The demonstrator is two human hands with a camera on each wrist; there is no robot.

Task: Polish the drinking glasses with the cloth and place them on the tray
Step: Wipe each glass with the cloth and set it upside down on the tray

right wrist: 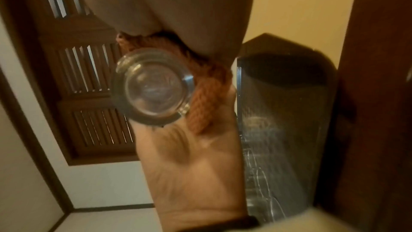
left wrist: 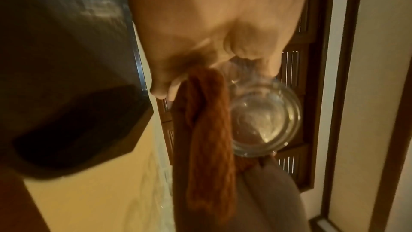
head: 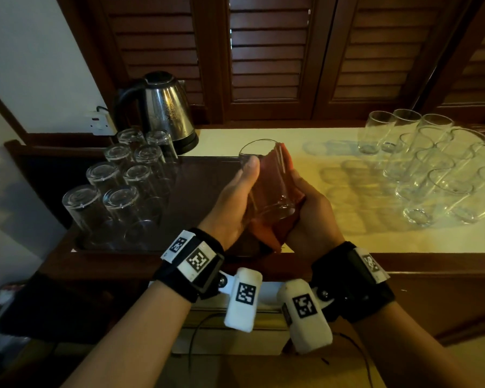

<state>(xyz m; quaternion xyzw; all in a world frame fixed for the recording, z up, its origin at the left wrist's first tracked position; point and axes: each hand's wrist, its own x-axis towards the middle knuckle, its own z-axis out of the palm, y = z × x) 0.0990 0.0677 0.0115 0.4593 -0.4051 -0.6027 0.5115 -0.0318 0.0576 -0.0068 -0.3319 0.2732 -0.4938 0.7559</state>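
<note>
Head view shows the left hand [head: 233, 200] gripping the glass [head: 266, 180], the right hand [head: 312, 217] apparently clasping the orange cloth [head: 266, 233] around it. Slick glass could slip mid-polish and strike the upturned glasses [head: 118, 186] on the tray [head: 76, 245].

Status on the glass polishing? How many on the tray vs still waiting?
Done: eight glasses stand upside down on the dark tray, left of centre. In hand: the left hand grips one glass while the right hand holds the orange cloth against it. Left: a cluster of upright glasses on the counter at right, about ten or so; overlap blocks an exact count. Roughly halfway.
</note>
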